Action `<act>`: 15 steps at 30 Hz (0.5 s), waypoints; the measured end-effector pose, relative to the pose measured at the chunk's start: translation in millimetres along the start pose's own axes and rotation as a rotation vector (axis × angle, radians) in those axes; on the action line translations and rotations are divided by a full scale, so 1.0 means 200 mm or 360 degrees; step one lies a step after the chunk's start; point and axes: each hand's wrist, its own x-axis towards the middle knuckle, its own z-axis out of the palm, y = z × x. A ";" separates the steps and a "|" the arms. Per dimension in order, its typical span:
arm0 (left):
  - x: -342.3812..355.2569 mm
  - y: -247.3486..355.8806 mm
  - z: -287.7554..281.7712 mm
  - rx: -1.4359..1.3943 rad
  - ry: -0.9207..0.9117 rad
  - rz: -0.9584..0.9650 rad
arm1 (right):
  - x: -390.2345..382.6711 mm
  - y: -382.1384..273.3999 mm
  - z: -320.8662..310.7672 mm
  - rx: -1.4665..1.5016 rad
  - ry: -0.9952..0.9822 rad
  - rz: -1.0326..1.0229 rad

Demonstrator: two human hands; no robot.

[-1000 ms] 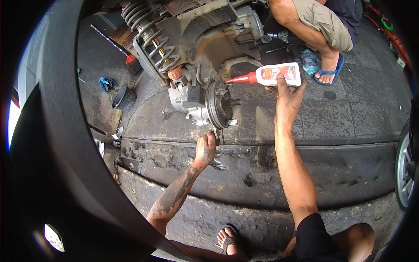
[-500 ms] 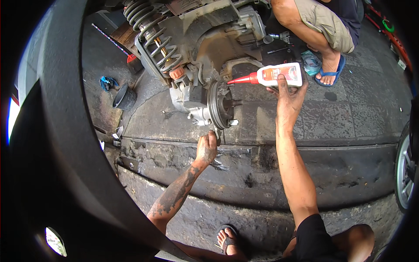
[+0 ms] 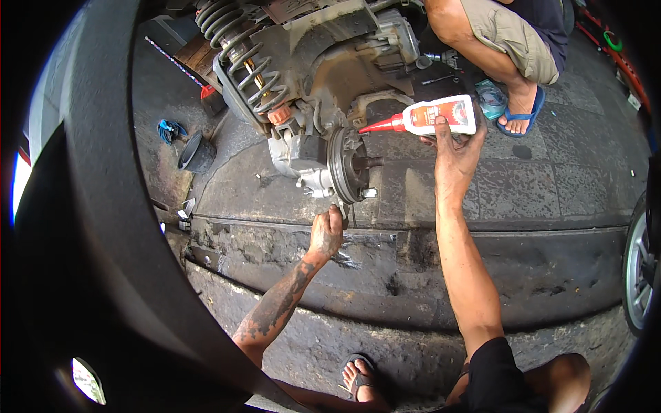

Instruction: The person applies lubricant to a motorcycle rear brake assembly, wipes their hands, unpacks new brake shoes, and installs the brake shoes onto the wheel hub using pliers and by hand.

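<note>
My right hand [image 3: 457,153] is wrapped around a white squeeze bottle [image 3: 441,115] with a red-printed label, tilted nearly level. Its long red nozzle [image 3: 382,125] points left, with the tip at the upper edge of a round brake assembly [image 3: 344,165]. From the middle of that assembly an axle stub [image 3: 367,162] sticks out to the right, with no wheel on it. Below, my left hand [image 3: 326,230] is closed with its thumb and fingers on a small metal lever [image 3: 343,211] under the brake assembly. My fingers hide part of the lever.
A coil spring shock absorber [image 3: 258,82] stands left of the brake. A black bucket [image 3: 197,153] and blue cloth [image 3: 170,131] lie further left. Another person squats at the far right, their blue sandal [image 3: 527,113] beside a teal plastic package [image 3: 490,98]. A dark frame [image 3: 103,124] curves across the left.
The bottle has shifted very slightly to the left in my right hand, its nozzle tip still at the brake's upper edge. My left hand has not visibly moved.
</note>
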 end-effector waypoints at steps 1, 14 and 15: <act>0.00 -0.02 0.01 0.0000 0.0002 0.0001 | 0.00 -0.01 0.01 -0.0018 -0.0008 -0.0011; -0.02 0.03 0.00 0.0080 0.0195 0.0185 | 0.00 -0.03 0.00 -0.0110 -0.0051 -0.0038; -0.02 0.00 0.00 0.0074 0.0198 0.0207 | 0.00 -0.03 0.01 -0.0103 -0.0051 -0.0040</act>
